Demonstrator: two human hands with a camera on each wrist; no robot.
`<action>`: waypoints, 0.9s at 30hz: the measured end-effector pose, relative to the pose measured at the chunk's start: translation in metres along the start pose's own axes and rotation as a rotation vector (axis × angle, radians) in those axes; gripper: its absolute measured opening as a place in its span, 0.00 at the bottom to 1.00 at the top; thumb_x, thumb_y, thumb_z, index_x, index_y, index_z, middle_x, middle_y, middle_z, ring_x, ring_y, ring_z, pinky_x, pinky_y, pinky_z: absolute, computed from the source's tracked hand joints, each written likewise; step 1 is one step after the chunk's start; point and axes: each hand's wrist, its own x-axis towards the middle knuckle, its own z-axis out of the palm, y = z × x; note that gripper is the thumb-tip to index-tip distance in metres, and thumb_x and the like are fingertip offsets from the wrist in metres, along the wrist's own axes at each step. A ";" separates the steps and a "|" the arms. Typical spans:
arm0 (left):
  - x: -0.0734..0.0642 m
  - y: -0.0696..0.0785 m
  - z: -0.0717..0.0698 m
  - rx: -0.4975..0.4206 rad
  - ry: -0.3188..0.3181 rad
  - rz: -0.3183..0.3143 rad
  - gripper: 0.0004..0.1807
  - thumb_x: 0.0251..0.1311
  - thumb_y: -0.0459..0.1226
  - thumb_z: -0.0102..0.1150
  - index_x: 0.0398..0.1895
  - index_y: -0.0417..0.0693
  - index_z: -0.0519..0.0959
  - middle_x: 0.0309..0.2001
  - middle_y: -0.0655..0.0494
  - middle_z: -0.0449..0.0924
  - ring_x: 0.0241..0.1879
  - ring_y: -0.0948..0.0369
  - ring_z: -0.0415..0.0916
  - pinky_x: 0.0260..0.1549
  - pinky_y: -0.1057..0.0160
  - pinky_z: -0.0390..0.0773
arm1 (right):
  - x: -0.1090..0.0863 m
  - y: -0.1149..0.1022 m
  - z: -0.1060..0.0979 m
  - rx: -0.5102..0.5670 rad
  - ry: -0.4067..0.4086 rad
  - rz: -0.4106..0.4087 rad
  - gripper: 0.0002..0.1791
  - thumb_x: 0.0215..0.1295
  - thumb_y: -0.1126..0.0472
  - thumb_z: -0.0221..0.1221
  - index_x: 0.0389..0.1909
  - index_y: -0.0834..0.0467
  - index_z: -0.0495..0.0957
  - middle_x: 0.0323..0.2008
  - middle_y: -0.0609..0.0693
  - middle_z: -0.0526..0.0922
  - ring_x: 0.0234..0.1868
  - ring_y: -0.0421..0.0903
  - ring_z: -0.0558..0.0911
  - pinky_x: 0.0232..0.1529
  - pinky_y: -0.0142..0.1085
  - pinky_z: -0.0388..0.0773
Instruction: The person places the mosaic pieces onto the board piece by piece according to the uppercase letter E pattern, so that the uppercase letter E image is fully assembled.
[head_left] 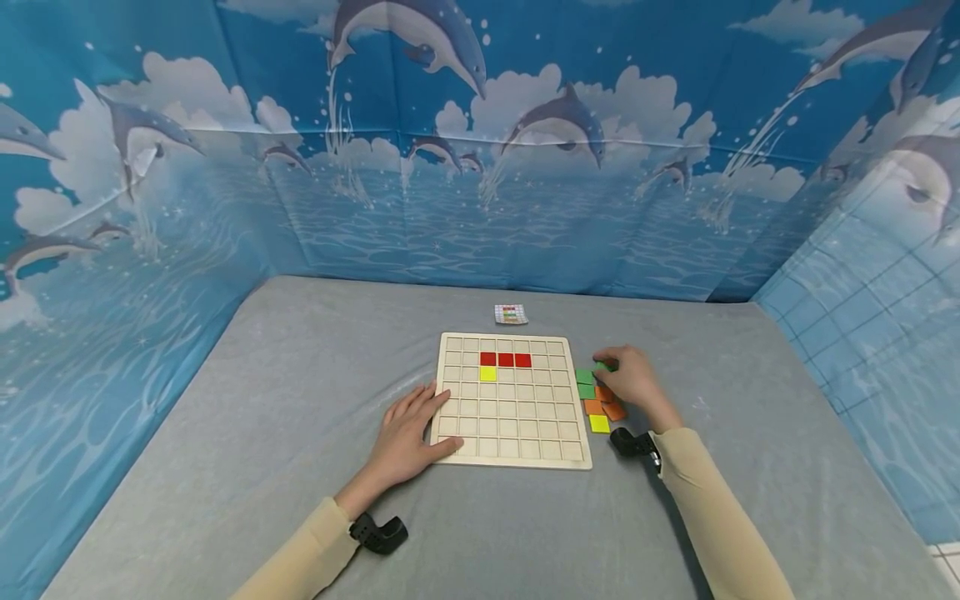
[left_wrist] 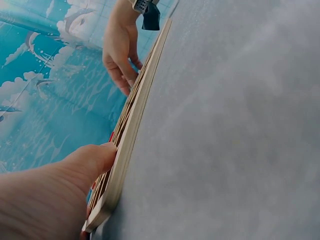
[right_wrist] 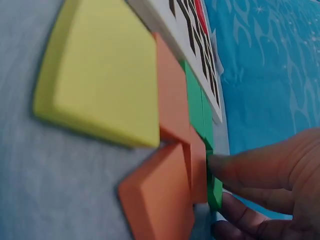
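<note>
A wooden grid board (head_left: 517,427) lies flat on the grey cloth. Three red tiles (head_left: 506,360) form a row in its upper cells, with one yellow tile (head_left: 488,374) under the leftmost. My left hand (head_left: 403,437) rests on the board's left side, fingers and thumb spread over the rim. Beyond the right edge, my right hand (head_left: 633,379) pinches a green tile (right_wrist: 215,194) between thumb and fingers. Around it lie two more green tiles (head_left: 585,384), several orange tiles (right_wrist: 159,192) and a loose yellow tile (right_wrist: 102,75).
Behind the board lies a small card (head_left: 511,314) printed with a coloured grid. A dolphin-patterned curtain (head_left: 480,208) hangs along the back and sides of the cloth-covered surface (head_left: 300,358). Each wrist carries a black band, such as the right wristband (head_left: 636,446).
</note>
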 end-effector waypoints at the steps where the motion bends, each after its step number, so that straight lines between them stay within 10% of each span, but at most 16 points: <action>1: 0.000 0.000 0.000 0.003 -0.003 -0.003 0.41 0.55 0.56 0.62 0.69 0.48 0.65 0.70 0.45 0.57 0.69 0.47 0.49 0.60 0.42 0.47 | 0.000 0.001 -0.001 0.001 -0.006 0.022 0.16 0.60 0.66 0.61 0.48 0.71 0.78 0.43 0.66 0.78 0.43 0.61 0.77 0.42 0.52 0.73; 10: 0.000 0.003 -0.001 -0.004 -0.022 -0.029 0.40 0.55 0.57 0.61 0.69 0.50 0.65 0.71 0.48 0.56 0.70 0.49 0.47 0.62 0.43 0.45 | -0.002 0.005 -0.004 -0.009 -0.012 0.129 0.17 0.57 0.61 0.65 0.41 0.69 0.76 0.36 0.61 0.77 0.35 0.56 0.75 0.36 0.48 0.72; 27: 0.000 0.001 -0.001 -0.008 -0.018 -0.023 0.41 0.55 0.57 0.61 0.70 0.50 0.64 0.71 0.48 0.55 0.70 0.49 0.47 0.62 0.44 0.46 | -0.011 0.001 0.000 0.060 0.085 0.047 0.08 0.61 0.67 0.61 0.39 0.63 0.73 0.32 0.57 0.76 0.31 0.53 0.75 0.28 0.43 0.70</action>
